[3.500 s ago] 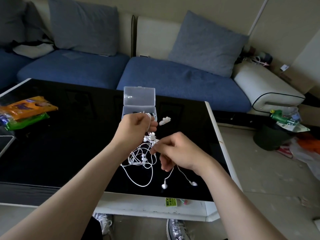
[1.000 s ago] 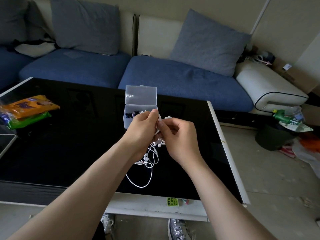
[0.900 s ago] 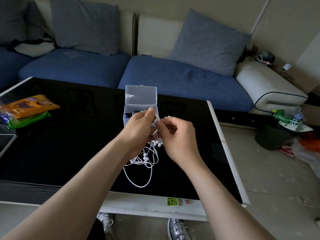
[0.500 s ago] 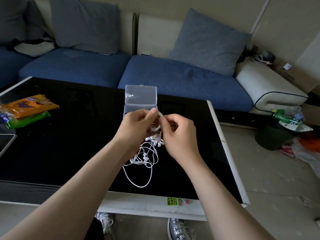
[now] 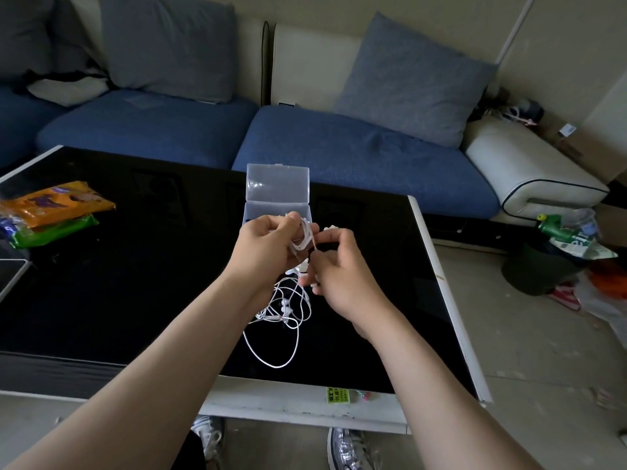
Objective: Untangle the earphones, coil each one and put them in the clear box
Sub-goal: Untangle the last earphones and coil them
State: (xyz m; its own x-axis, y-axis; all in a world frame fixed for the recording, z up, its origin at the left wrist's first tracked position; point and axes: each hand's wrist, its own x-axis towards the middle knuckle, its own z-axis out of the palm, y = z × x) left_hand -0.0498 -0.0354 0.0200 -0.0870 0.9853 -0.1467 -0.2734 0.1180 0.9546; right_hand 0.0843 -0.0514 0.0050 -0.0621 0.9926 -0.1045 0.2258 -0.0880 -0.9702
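My left hand (image 5: 268,245) grips a small coil of white earphone cable (image 5: 303,238) wound round its fingers, held above the black table. My right hand (image 5: 334,266) pinches the thin cable end right beside that coil. Under both hands a loose tangle of white earphones (image 5: 281,320) lies on the table, one long loop reaching toward the near edge. The clear box (image 5: 277,198) stands just behind my hands with its lid up; my left hand hides most of its inside.
The black glass table (image 5: 118,283) has a white rim. Orange and green snack packets (image 5: 51,212) lie at its far left. A small white piece (image 5: 330,228) lies right of the box. A blue sofa (image 5: 339,147) stands behind; rubbish bags are on the floor to the right.
Since 3.5 s ago the trailing earbuds have been drawn up off the table and wound round my left fingers. Over the last second my right hand keeps working the cable end at the coil.
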